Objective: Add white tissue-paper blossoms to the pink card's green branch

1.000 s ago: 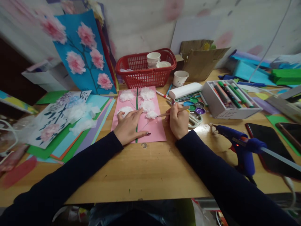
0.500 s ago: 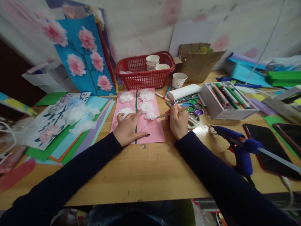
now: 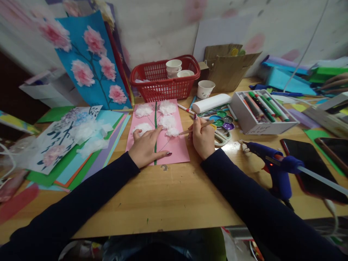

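My left hand (image 3: 146, 148) lies flat with fingers spread on a pink sheet of paper (image 3: 179, 151), holding it against the table. A green stem (image 3: 156, 115) runs down the sheet, with thin drawn lines branching off it. Several fluffy white paper flowers (image 3: 167, 107) sit on both sides of the stem. Beside the sheet's right edge, my right hand (image 3: 203, 138) is closed around a wooden pencil (image 3: 185, 132). Its tip points left, at the edge of the lowest white flower (image 3: 172, 132) on the right; whether it touches cannot be made out.
Behind the sheet stands a red basket (image 3: 163, 87) with paper cups. To the right are a paint palette (image 3: 227, 126), a box of markers (image 3: 261, 127), a blue glue gun (image 3: 277, 163) and a phone (image 3: 312, 166). Coloured papers (image 3: 107, 145) lie left. Another person's hand (image 3: 337, 81) shows far right.
The view has shifted slightly, moving the scene a little left and up. Another person's hand has appeared at the far right. My hands keep nearly the same place on and beside the sheet.
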Motion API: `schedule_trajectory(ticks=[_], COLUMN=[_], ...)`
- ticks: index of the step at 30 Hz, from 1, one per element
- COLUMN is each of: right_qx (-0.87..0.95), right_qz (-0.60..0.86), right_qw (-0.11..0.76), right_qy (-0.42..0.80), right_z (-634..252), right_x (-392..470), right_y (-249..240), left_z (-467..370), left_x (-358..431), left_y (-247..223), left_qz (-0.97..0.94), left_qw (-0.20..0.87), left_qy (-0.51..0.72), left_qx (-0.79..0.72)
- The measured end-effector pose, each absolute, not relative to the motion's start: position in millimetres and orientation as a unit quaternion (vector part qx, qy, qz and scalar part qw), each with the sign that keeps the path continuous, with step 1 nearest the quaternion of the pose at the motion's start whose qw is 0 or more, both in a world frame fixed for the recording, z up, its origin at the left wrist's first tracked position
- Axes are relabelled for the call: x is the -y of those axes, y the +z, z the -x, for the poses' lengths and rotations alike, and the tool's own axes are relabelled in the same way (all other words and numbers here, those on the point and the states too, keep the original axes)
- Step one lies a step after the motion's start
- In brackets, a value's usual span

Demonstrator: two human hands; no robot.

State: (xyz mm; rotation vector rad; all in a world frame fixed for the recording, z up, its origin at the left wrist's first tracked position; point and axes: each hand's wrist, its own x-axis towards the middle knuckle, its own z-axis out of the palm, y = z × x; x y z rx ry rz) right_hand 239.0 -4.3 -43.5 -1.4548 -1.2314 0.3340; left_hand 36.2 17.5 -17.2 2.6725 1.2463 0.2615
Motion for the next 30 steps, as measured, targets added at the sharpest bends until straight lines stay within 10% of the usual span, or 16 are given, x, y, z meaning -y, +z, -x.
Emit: schedule_trajectory(ticks=[30], right_qx=[0.437], right_qz=[0.631], right_qw=[0.622], right_qy=[0.158], right_z=[-244.4], right_x=[7.6], right_y=[-32.3], left_z=[-39.1], left_x=[-15.3], left_y=[-13.9], left_qz=[-0.9], left_qw=[0.063], left_qy=[0.057], left_qx=[-0.428])
